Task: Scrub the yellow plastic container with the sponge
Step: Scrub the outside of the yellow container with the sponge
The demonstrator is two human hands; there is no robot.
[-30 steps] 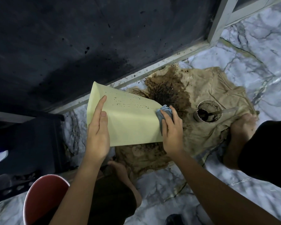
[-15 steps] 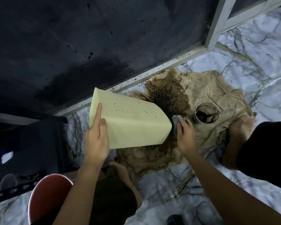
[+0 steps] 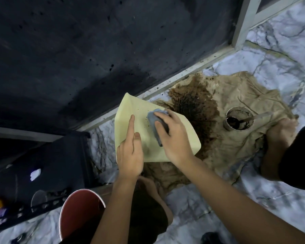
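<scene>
The yellow plastic container (image 3: pixel 128 110) lies tilted on its side above the stained cloth, with small dark specks on its upper face. My left hand (image 3: pixel 130 152) grips its near edge, index finger stretched along the surface. My right hand (image 3: pixel 173 136) presses a blue-grey sponge (image 3: pixel 154 118) flat on the container's upper face, near its middle. The container's inside is hidden from this angle.
A beige cloth (image 3: pixel 236 103) with a dark brown wet stain covers the marble floor. A dirty round cup (image 3: pixel 239 120) with a spoon stands on it. My feet rest at the cloth's edges. A red bowl (image 3: pixel 77 212) and a black rack (image 3: pixel 42 164) are at left.
My right hand moved the sponge from the container's right end back up onto its upper face, toward the left. The container has tilted slightly; my left hand keeps its hold.
</scene>
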